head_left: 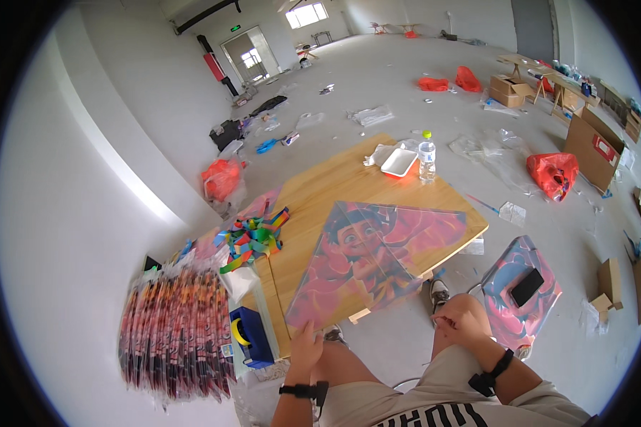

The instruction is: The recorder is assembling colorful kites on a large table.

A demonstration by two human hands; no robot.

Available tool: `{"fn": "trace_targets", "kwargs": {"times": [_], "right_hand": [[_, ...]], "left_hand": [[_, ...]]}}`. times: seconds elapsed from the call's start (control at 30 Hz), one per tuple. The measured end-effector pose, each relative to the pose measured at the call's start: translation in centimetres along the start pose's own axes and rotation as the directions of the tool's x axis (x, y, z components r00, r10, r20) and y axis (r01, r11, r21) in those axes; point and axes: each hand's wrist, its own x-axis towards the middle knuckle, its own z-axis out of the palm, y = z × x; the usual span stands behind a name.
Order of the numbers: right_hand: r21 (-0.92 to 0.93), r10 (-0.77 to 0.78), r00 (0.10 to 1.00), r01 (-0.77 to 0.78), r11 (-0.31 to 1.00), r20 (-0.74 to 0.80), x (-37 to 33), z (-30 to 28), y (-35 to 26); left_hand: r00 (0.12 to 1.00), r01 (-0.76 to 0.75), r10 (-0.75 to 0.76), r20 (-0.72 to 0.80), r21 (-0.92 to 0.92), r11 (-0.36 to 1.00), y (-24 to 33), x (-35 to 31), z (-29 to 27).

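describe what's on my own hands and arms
The left hand and right hand are both ungloved. Each wrist wears a black strap with a dark, blocky piece attached: left strap, right strap. Both forearms are bare; a pale sleeve shows on the right arm.

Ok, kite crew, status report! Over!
Left grip at pink kite, near-left corner. Right grip by right knee. Kite spread on wooden table. Ribbons left of it, bottle beyond.
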Motion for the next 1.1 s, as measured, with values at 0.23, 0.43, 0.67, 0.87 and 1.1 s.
{"fn": "trace_targets", "kwargs": {"times": [0.23,0.43,0.67,0.87,1.1], "right_hand": [[0.05,0.031,0.999,-0.032,0.998,0.013,0.0,0.9,1.0],[0.128,0.126,0.992,-0.125,0.984,0.0,0.3,1.6,0.9],[0.085,0.103,0.994,-0.106,0.991,0.042,0.9,1.9,-0.1],[0.007,0.084,0.995,-0.084,0.996,0.051,1.0,3.1,1.3],[0.164,0.048,0.986,-0.074,0.984,0.16,1.8,5.9,-1.3]], "left_hand": [[0.986,0.164,-0.163,-0.02,0.234,0.958,-3.9,4.6,6.0],[0.976,0.205,-0.217,0.033,0.213,0.955,-5.1,6.6,5.1],[0.984,0.171,-0.164,-0.064,0.136,0.976,-2.0,6.0,1.4],[0.925,0.015,-0.147,-0.35,-0.353,0.935,0.1,-2.2,-6.2],[0.569,0.452,-0.582,-0.581,-0.37,0.811,-9.7,-11.2,-10.1]]}}
